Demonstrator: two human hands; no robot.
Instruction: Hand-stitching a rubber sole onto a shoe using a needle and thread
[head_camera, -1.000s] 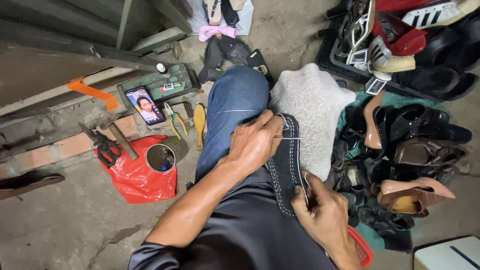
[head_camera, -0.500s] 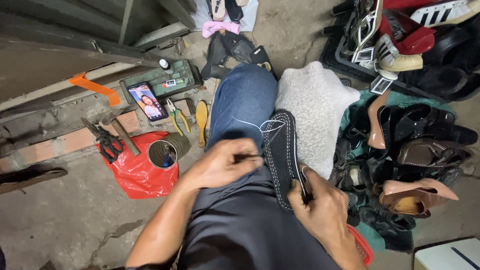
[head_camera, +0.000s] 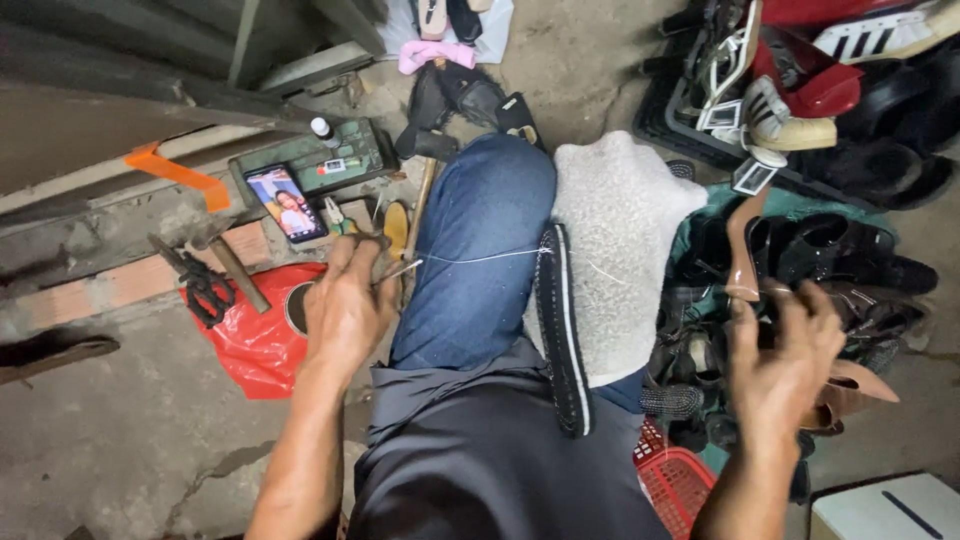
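Now, left hand: the left hand (head_camera: 345, 305) is out over the left thigh, fingers pinched together on a thin metal awl or needle (head_camera: 398, 270); half a second ago it lay on the shoe's sole.
Thread: a white thread (head_camera: 480, 256) runs taut and nearly level from that tool across the blue jeans (head_camera: 480, 240) to the shoe's edge, so the stitch looks freshly drawn tight.
Right hand: the right hand (head_camera: 785, 360) has left the heel end of the shoe and hangs in the air to the right, fingers spread and blurred, holding nothing that I can make out.
Shoe: the dark shoe with white stitching (head_camera: 560, 330) lies along the lap, sole side up, toe away from the body, wedged between the right thigh and a pale fleecy cloth (head_camera: 620, 250); neither hand touches it.
Meaning: judging by the line's tension, one stitch is seated and the shoe rests only on the lap.
Left edge: just beyond the left hand sit a red plastic bag (head_camera: 255, 345), a hammer (head_camera: 235, 270), pliers (head_camera: 340, 218), a phone (head_camera: 285, 203) and a green tool tray (head_camera: 330, 160); little room further out.
Right edge: a crowded heap of shoes (head_camera: 800, 260) and a red basket (head_camera: 675, 480) lie close below the right hand.
Open room: bare concrete floor (head_camera: 120, 440) at lower left.
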